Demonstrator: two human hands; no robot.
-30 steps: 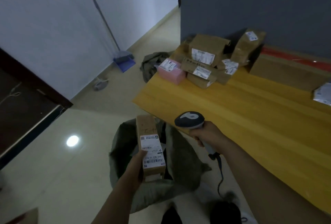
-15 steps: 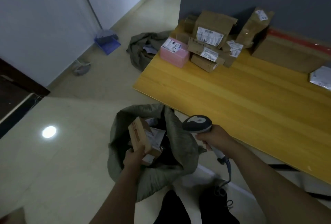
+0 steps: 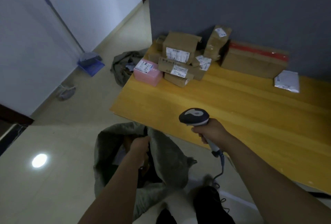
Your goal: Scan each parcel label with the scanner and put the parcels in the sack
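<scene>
Right hand (image 3: 211, 130) grips scanner (image 3: 194, 117) | left hand (image 3: 138, 146) in crumpled grey-green sack (image 3: 107, 141)

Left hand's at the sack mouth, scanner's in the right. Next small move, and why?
Probably lift the left hand clear of the sack and reach for the pink parcel on the table: it sits at the pile's edge with its label up, and the right hand grips the scanner ready. Whether the left hand holds anything is unclear.

No words or numbers can be read. The white labels (image 3: 177, 55) on the brown boxes (image 3: 179, 42), the pink box (image 3: 150, 78) and the grey bag (image 3: 287, 80) carry print, but all of it is blurred.
</scene>
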